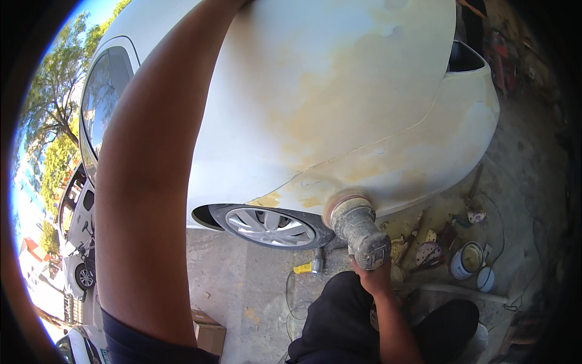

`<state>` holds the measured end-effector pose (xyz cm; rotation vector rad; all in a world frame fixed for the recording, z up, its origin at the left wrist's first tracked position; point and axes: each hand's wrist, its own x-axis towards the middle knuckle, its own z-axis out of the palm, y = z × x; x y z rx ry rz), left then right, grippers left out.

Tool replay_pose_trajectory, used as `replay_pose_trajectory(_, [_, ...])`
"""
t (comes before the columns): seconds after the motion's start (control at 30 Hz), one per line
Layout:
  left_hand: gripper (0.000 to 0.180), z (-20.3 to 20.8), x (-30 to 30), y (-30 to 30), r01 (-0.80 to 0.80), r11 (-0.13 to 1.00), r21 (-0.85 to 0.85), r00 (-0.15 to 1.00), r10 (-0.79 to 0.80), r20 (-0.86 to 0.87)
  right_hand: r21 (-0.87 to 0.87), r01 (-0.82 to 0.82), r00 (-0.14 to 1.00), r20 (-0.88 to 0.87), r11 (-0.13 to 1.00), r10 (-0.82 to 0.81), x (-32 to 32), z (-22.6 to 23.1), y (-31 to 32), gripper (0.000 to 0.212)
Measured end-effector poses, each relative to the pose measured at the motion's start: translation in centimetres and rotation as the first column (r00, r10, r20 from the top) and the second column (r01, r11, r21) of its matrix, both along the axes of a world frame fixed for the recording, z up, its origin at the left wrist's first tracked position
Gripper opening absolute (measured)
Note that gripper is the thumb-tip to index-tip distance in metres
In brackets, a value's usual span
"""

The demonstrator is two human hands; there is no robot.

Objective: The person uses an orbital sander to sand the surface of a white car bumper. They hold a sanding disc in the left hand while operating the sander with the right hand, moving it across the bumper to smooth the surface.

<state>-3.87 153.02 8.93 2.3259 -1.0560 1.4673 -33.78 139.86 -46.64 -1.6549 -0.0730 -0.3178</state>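
One hand shows fully: the right hand [371,274] is clenched around the tail of a dusty grey sander [357,230], whose round pad presses flat against the lower body panel of a white car [339,91], just behind the rear wheel [270,225]. The sander looks heavy and stiff, its caked casing probably gritty rather than slick, so the barrel near its rear end seems the soundest place to grip it. The left arm [151,182] stretches up across the car, its hand beyond the top edge of the picture, so I cannot tell whether it is gripping anything. On the concrete ground [242,285] to the right stand two open cans: the larger can [465,259] holds something pale and creamy, and what the smaller can [485,278] holds is unclear. A yellow-handled tool [309,265] lies near the wheel.
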Motion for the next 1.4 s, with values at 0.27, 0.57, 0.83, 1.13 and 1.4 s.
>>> replay_pose_trajectory(0.27, [0.084,0.3,0.4,0.3,0.024,1.000,0.018,1.000,-0.024,-0.006,-0.023,-0.001,0.994,0.112,1.000,0.004,0.7,5.0,2.2,0.026])
replay_pose_trajectory(0.57, [0.084,0.3,0.2,0.0,0.032,0.999,0.019,0.999,-0.032,0.019,-0.158,0.077,0.996,0.056,0.984,-0.069,-0.4,-0.1,2.0,0.018])
replay_pose_trajectory(0.83, [0.083,0.5,1.2,0.4,0.056,0.998,0.027,0.997,-0.057,0.049,-0.119,0.062,0.997,0.059,0.991,-0.055,0.1,2.4,3.5,0.036])
replay_pose_trajectory(1.13, [0.086,0.3,1.1,0.2,0.074,0.997,0.028,0.993,-0.076,0.090,-0.147,0.093,0.995,0.049,0.985,-0.086,-0.8,-0.1,3.6,0.040])
replay_pose_trajectory(1.4, [0.086,0.5,1.2,0.5,0.057,0.998,0.032,0.994,-0.060,0.095,-0.115,0.129,0.986,0.120,0.985,-0.115,-0.3,4.0,5.5,0.032])
